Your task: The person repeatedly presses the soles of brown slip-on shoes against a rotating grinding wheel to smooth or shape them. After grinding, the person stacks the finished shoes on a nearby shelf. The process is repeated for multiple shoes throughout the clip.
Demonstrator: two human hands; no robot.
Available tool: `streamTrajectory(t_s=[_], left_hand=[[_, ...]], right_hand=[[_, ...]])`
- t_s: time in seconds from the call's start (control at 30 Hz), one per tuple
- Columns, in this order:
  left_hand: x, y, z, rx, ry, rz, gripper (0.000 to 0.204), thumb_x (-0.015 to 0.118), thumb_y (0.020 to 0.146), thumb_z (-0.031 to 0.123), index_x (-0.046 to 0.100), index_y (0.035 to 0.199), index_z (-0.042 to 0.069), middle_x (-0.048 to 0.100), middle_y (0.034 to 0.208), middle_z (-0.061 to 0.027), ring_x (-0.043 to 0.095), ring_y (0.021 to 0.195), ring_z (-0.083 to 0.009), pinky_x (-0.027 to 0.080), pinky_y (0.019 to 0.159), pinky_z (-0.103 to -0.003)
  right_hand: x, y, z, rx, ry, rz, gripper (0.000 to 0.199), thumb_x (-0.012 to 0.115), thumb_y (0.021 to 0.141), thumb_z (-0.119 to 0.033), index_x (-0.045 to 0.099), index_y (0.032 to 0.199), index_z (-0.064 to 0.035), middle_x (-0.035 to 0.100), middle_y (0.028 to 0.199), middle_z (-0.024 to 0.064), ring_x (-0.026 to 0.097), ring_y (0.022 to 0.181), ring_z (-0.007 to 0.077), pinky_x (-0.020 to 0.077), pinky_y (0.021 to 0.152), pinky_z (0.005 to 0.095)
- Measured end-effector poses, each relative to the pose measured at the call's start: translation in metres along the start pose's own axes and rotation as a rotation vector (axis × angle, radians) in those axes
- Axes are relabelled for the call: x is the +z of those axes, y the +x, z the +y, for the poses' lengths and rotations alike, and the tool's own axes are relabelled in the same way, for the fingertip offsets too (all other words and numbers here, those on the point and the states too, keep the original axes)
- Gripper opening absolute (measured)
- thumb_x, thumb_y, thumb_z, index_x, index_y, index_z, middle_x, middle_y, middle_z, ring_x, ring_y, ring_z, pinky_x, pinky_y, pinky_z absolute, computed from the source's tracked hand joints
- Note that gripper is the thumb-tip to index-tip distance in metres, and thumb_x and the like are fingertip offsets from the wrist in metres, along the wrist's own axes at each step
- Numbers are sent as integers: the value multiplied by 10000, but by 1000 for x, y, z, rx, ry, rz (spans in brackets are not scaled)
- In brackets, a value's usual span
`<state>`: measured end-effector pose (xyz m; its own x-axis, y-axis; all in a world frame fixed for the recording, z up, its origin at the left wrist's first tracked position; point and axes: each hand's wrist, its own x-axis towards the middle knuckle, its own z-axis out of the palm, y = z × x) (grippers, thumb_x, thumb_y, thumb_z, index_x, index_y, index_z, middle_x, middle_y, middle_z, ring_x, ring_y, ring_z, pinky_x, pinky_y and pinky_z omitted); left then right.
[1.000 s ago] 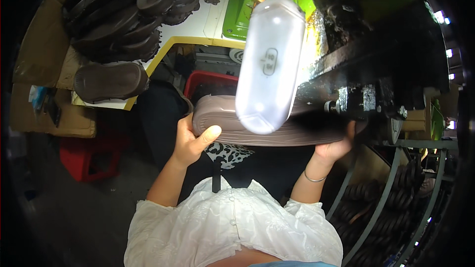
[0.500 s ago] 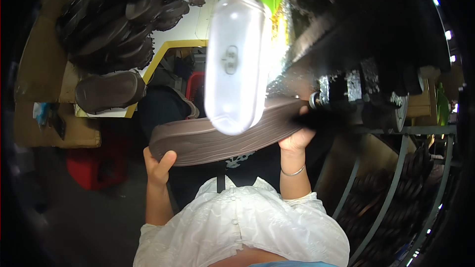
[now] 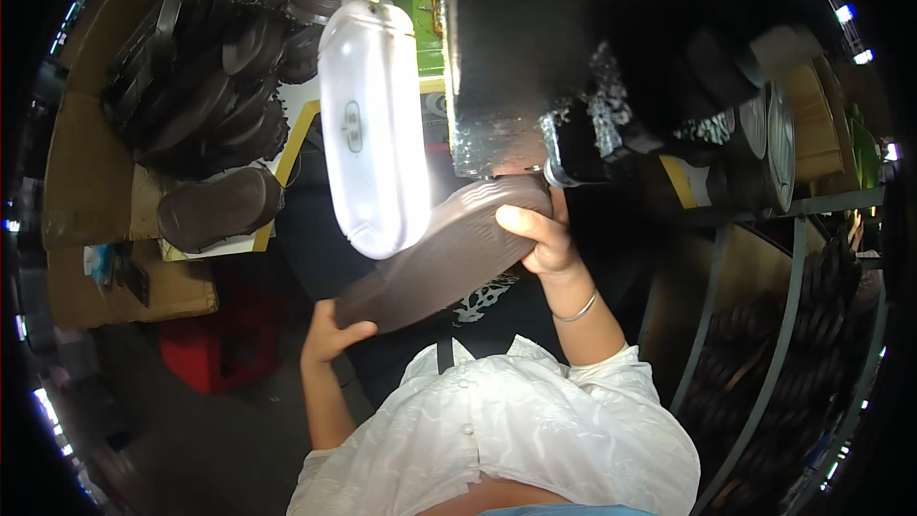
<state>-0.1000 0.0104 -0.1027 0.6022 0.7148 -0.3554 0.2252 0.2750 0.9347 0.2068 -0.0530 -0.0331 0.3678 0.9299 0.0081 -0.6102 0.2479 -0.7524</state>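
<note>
A brown slipper point(image 3: 430, 272) is held slantwise in front of my body, its grooved surface facing me. My left hand point(image 3: 332, 333) grips its lower left end with the thumb on the near side. The upper right end is in my right hand point(image 3: 546, 241), thumb laid across the surface and the other fingers mostly hidden behind. That end sits right below the dark machine point(image 3: 506, 143), close to a small round metal part point(image 3: 551, 172); whether they touch, I cannot tell. A glowing white oblong lamp point(image 3: 374, 134) hangs in front and covers part of the slipper's left edge.
Brown slippers with ragged edges point(image 3: 205, 86) are heaped at the far left, beside a cardboard box point(image 3: 91, 153). One slipper point(image 3: 220, 208) lies apart on the table corner. A red stool point(image 3: 205, 354) stands below. At right is a metal rack point(image 3: 778, 344) filled with dark pieces.
The slipper has turned: its right end has risen toward the machine and its left end has dropped. My right thumb now shows on the near side. The view has shifted, moving the lamp left.
</note>
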Motion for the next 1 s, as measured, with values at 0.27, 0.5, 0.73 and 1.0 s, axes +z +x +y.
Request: streamTrajectory(t_s=[0.27,0.5,0.73,1.0], left_hand=[[119,52,58,345,238,-297,294,714,730,177,624,927,-22,659,862,-99,619,782,-139,481,709,-275],[155,86,134,597,83,59,115,667,777,97,634,821,-3,592,680,-8,514,606,-59,411,539,-205],[152,79,103,528,-209,109,162,634,808,99,630,918,-19,608,737,-11,528,657,-68,433,603,-214],[130,56,98,440,-129,112,174,626,816,89,617,941,-32,631,748,-2,527,655,-20,441,586,-198]], right_hand=[[28,34,-63,15,-753,-360,305,723,626,-56,621,904,18,630,893,75,579,820,126,454,738,259],[-37,9,-40,-28,-352,-241,567,687,646,-83,481,1159,47,579,1067,112,549,978,181,409,889,308],[-117,-91,5,624,-759,-375,572,772,650,-151,526,1137,21,569,1106,106,495,1049,194,390,907,311],[-170,-98,-77,-87,-344,268,604,662,553,-159,504,1098,47,585,1046,144,576,969,253,446,870,333]])
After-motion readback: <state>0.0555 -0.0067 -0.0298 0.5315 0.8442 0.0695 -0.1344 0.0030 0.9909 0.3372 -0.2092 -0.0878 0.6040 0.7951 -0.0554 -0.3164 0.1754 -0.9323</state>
